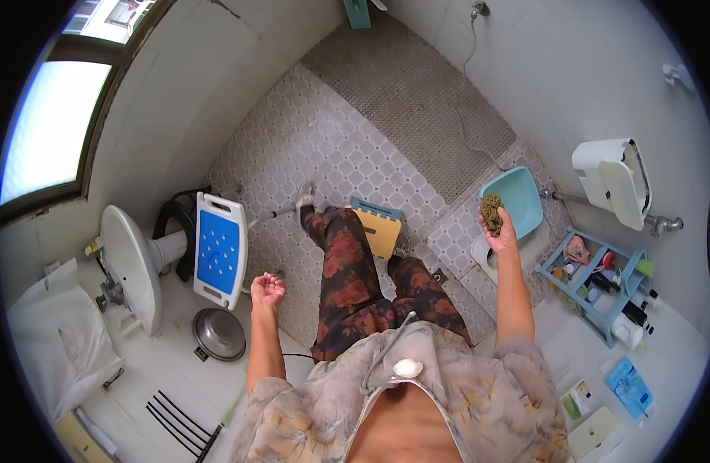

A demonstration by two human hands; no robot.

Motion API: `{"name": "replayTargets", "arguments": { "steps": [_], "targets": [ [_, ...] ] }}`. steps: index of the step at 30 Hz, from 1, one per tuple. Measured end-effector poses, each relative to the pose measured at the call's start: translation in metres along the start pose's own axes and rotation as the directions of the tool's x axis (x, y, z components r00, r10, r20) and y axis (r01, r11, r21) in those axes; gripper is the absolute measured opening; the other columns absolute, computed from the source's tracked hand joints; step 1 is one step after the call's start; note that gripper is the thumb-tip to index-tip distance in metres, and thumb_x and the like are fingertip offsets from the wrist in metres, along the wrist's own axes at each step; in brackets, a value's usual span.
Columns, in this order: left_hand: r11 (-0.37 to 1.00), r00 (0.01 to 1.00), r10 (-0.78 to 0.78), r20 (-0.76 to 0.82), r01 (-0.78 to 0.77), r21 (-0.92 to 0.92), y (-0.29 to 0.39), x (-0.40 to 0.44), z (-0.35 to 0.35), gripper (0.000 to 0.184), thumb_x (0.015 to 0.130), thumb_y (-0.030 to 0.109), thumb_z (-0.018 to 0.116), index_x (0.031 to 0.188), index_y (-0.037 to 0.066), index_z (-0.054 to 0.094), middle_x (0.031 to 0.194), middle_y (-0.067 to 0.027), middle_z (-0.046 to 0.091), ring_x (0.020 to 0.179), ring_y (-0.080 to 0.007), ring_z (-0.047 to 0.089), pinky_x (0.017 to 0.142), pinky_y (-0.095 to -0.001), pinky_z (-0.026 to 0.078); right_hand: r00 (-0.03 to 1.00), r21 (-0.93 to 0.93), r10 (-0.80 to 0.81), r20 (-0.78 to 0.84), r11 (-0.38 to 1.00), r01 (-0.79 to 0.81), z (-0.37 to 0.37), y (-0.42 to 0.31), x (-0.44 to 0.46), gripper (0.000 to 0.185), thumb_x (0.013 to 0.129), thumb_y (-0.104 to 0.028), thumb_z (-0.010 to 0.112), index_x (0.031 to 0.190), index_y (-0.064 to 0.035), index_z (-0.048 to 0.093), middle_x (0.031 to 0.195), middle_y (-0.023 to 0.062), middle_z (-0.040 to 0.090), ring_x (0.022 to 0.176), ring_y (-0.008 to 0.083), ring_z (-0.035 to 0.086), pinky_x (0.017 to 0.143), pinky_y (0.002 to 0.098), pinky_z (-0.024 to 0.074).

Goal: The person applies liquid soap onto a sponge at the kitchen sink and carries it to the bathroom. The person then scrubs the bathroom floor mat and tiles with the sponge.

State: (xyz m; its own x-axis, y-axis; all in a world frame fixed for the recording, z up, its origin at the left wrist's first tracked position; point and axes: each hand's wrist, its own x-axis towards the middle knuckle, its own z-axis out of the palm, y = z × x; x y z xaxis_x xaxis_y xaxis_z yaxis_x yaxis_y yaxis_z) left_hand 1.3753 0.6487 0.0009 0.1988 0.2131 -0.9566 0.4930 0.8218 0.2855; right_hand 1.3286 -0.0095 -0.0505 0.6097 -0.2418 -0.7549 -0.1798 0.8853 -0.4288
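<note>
My right hand (503,230) is wrapped round a rough, greenish-brown clump (491,214), which looks like a scrubbing pad or plant matter. It is held over the left edge of a turquoise basin (528,197). My left hand (268,288) is raised on the other side of my legs, palm up with its fingers curled in; whether anything lies in it is hidden. Nearest to that hand is a white shower seat with a blue pad (220,251). Between my feet lies a yellow and blue folding stool (376,231).
A white washbasin (127,262) and a metal bowl (220,335) are at the left. At the right are a blue shelf rack (594,282) with bottles and a white wall box (613,181). A hose runs from the wall towards the turquoise basin. A grey mat (416,100) covers the back floor.
</note>
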Motion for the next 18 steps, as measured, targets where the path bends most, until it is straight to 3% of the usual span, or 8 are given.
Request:
{"name": "replayTargets", "arguments": {
  "steps": [7, 11, 15, 18],
  "targets": [
    [0.99, 0.997, -0.083, 0.001, 0.083, 0.114, 0.046, 0.089, 0.104, 0.011, 0.082, 0.012, 0.046, 0.076, 0.01, 0.055, 0.067, -0.0026, 0.058, 0.057, -0.016, 0.053, 0.054, -0.0311, 0.045, 0.992, 0.039, -0.045, -0.121, 0.998, 0.05, 0.043, -0.004, 0.042, 0.04, 0.089, -0.02, 0.066, 0.124, -0.0035, 0.057, 0.119, 0.0133, 0.065, 0.11, 0.0308, 0.064, 0.085, 0.0377, 0.057],
    [0.929, 0.975, -0.221, 0.031, 0.201, 0.311, 0.06, 0.17, 0.21, 0.016, 0.089, 0.016, 0.045, 0.079, 0.011, 0.056, 0.068, -0.0028, 0.059, 0.059, -0.0164, 0.056, 0.054, -0.0319, 0.048, 0.972, 0.02, -0.047, -0.231, 0.998, 0.053, 0.073, 0.003, 0.076, 0.039, 0.09, -0.022, 0.064, 0.125, -0.0053, 0.057, 0.119, 0.0122, 0.065, 0.109, 0.0302, 0.064, 0.084, 0.0382, 0.0565],
    [0.879, 0.986, -0.152, 0.061, 0.107, 0.466, 0.079, 0.186, 0.327, 0.016, 0.091, 0.02, 0.049, 0.081, 0.011, 0.057, 0.069, -0.0029, 0.059, 0.06, -0.0164, 0.057, 0.055, -0.0312, 0.049, 0.91, -0.048, 0.027, -0.413, 0.998, -0.052, 0.121, 0.019, 0.11, 0.039, 0.09, -0.023, 0.064, 0.125, -0.0063, 0.057, 0.12, 0.0116, 0.065, 0.109, 0.0301, 0.064, 0.084, 0.0392, 0.0562],
    [0.812, 0.978, -0.145, 0.152, 0.03, 0.583, 0.09, 0.212, 0.385, 0.015, 0.091, 0.022, 0.053, 0.085, 0.01, 0.059, 0.071, -0.0031, 0.059, 0.062, -0.016, 0.057, 0.057, -0.0312, 0.049, 0.932, -0.075, 0.117, -0.343, 0.986, -0.152, 0.158, 0.036, 0.157, 0.039, 0.091, -0.023, 0.063, 0.125, -0.0046, 0.057, 0.117, 0.013, 0.066, 0.107, 0.0291, 0.065, 0.084, 0.0421, 0.056]
  ]
}}
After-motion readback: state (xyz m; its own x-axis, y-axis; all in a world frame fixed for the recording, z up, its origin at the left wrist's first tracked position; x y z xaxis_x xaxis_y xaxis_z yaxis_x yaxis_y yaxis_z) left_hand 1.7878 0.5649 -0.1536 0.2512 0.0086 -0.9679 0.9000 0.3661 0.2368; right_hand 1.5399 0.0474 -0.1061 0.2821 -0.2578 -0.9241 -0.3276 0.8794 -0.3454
